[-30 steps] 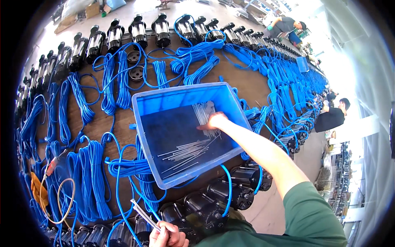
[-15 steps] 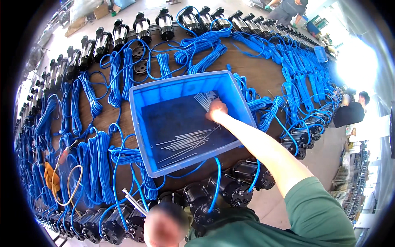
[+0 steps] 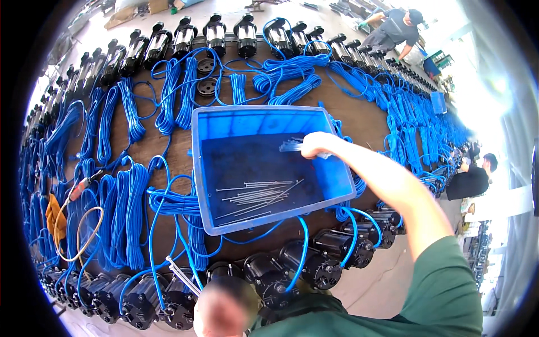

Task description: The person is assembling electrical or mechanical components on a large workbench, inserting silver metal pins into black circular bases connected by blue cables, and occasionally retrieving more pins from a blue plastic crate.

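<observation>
My right hand [image 3: 315, 145] is closed round a bundle of long thin metal rods [image 3: 290, 146], whose ends point left. It is over the right part of a blue plastic bin [image 3: 281, 218]. More loose metal rods [image 3: 255, 195] lie on the bin's dark bottom, toward its near side. At the lower edge, a blurred skin-toned patch [image 3: 222, 312] lies where my left hand may be, so its fingers are hidden. Several pale rods [image 3: 182, 275] stick out up and left beside that patch; what holds them is not visible.
Black-and-silver cylindrical pumps [image 3: 245, 36] line the brown table's [image 3: 331, 90] far edge; more pumps [image 3: 264, 275] line the near edge. Coiled blue cables [image 3: 132, 219] surround the bin. A red-handled tool [image 3: 78, 190] is at left. Co-workers [image 3: 398, 28] [image 3: 471, 177] are beyond the table.
My right hand has risen from the bin's bottom with the bundle of rods and turned so they point left. The view has shifted, so the bin appears farther right and straighter.
</observation>
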